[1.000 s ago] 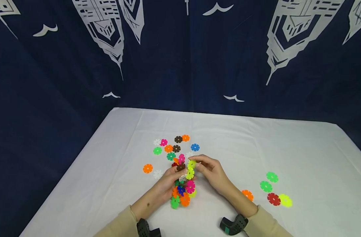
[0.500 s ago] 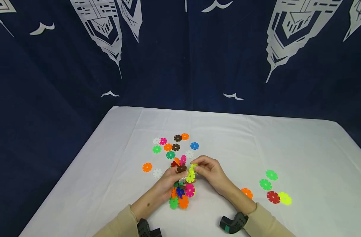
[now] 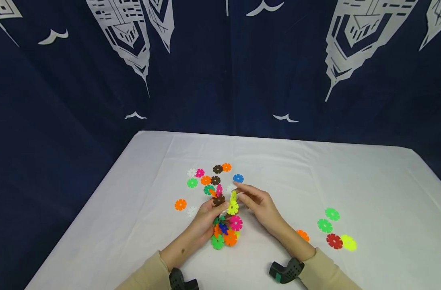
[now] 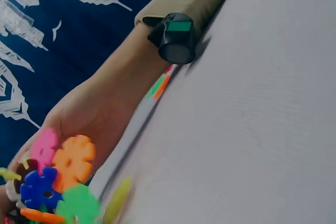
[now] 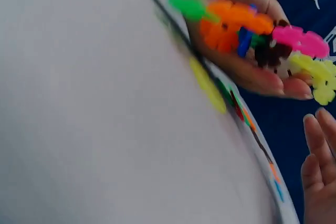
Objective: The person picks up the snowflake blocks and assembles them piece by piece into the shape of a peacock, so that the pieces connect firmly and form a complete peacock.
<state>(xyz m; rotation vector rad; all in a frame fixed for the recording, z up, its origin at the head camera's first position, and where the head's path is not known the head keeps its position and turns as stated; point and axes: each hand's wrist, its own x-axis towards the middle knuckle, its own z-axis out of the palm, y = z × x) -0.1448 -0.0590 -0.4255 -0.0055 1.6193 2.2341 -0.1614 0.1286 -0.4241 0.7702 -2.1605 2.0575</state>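
Observation:
My left hand grips a joined cluster of flower-shaped plastic discs with slotted rims. In the head view its lower part shows a pink disc, an orange disc and a green disc, with a blue disc among them. Two linked yellow discs rise on the cluster's right side, the upper one turned nearly edge-on. My right hand is just right of them, fingers extended. A gap shows between its fingertips and the yellow discs in the right wrist view. My left palm hides part of the cluster.
Loose discs lie beyond my hands on the white tablecloth, including a blue disc and an orange disc. Right of my right arm lie several more, among them a red disc. A dark blue curtain hangs behind.
My right fingers were pinching the upper yellow disc and have let go, opening slightly away from it. The cluster has tilted and risen a little in my left hand.

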